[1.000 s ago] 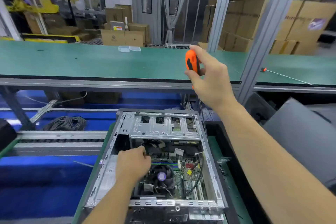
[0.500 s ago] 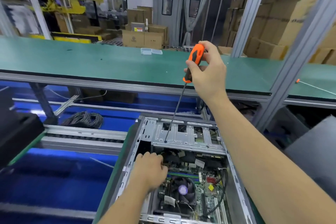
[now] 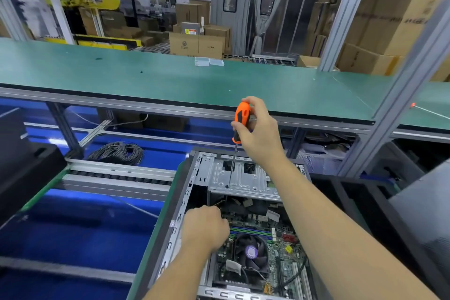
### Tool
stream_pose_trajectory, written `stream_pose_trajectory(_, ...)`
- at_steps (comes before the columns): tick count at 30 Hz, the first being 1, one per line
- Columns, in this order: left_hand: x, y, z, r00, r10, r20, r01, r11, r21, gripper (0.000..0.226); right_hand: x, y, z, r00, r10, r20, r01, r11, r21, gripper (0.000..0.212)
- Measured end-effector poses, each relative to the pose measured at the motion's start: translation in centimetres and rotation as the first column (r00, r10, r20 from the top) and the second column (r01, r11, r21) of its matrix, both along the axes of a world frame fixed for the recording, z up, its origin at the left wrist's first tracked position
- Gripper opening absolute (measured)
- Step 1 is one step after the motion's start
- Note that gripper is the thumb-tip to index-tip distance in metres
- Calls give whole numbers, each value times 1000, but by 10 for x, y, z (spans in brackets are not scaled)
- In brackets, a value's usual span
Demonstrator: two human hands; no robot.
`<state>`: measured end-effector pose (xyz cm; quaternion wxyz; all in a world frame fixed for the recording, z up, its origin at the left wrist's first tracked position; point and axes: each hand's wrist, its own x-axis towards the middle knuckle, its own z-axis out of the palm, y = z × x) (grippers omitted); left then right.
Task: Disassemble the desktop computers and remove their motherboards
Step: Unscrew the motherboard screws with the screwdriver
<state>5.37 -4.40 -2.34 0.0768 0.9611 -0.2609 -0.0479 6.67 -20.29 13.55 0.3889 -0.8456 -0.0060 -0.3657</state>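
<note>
An open desktop computer case (image 3: 194,192) lies on its side below me. Inside it I see the green motherboard (image 3: 282,251) with a black CPU fan (image 3: 250,251). My right hand (image 3: 260,134) grips an orange-handled screwdriver (image 3: 241,119) above the case; its long shaft slants down and its tip sits on the silver drive bay plate (image 3: 243,178). My left hand (image 3: 207,229) is curled inside the case at the motherboard's upper left corner; what its fingers hold is hidden.
A long green workbench (image 3: 146,75) runs across behind the case, with small clear boxes (image 3: 209,61) on it. A coil of black cable (image 3: 117,152) lies on the blue lower level. A dark case (image 3: 24,173) sits left; grey panel (image 3: 426,207) right. Cardboard boxes stand behind.
My right hand has lowered the screwdriver toward the case, and its tip now rests on the drive bay plate. My left hand stays in the case. My view has tilted.
</note>
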Motion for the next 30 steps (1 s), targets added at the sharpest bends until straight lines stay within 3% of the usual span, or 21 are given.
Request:
stream_pose_trajectory(8, 4, 0, -3, 999, -52, 1, 52, 998, -46, 20, 7, -4, -31, 1000, -4, -29, 5, 999, 33, 49)
stream_pose_trajectory(17, 3, 0, -6, 1000, -13, 4, 13, 1000, -25, 33, 11, -6, -48, 999, 15, -40, -13, 999, 35, 46)
stream_pose_trajectory(30, 2, 0, -4, 1000, -28, -7, 27, 999, -16, 31, 11, -4, -45, 999, 9, -54, -7, 1000, 27, 46)
